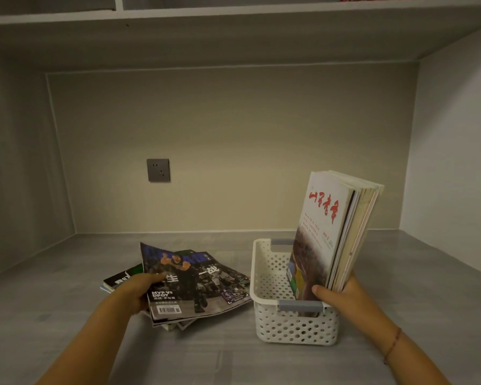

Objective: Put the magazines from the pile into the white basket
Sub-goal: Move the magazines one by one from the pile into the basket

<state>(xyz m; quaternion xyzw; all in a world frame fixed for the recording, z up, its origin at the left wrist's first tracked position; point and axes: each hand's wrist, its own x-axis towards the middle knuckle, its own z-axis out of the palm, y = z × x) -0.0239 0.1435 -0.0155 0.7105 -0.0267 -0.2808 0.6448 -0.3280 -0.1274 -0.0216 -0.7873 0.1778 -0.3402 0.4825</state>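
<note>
A white perforated basket (264,276) with grey handles stands on the grey desk, right of centre. Several magazines (333,232) stand upright in its right half, the front one white with red characters. My right hand (342,297) grips their lower edge at the basket's near right corner. To the left lies the pile (122,279) of magazines. My left hand (138,291) holds the left edge of the top one, a dark basketball magazine (195,284), whose far edge is lifted off the pile.
The desk sits in an alcove with side walls left and right and a shelf overhead. A grey wall socket (158,170) is on the back wall. Bare desk surface lies in front of the pile and basket.
</note>
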